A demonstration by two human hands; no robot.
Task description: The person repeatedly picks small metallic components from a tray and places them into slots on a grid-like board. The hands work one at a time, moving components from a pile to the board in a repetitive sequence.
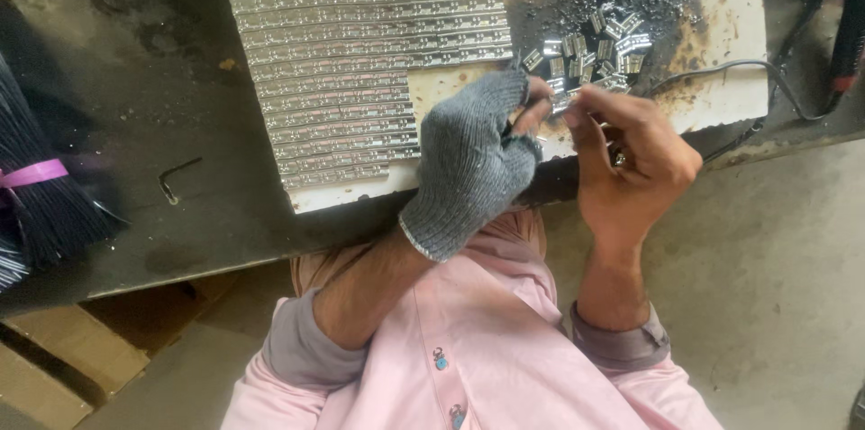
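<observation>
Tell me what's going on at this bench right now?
A person in a pink shirt works over a dark bench. The left hand, in a grey fingerless glove, and the bare right hand meet over a small metal piece, beside a loose pile of metal clips. Rows of metal strips lie to the left.

Left hand (473, 160) in grey fingerless knit glove, bare right hand (631, 160) close beside it, fingertips of both meeting over the bench edge on something small, too small to make out. Loose pile of small metal clips (590, 56) just beyond the fingers. Rows of metal strips (360, 42) on a white board (721, 33). Allen key (177, 178) on the dark bench (117, 78), well left.
</observation>
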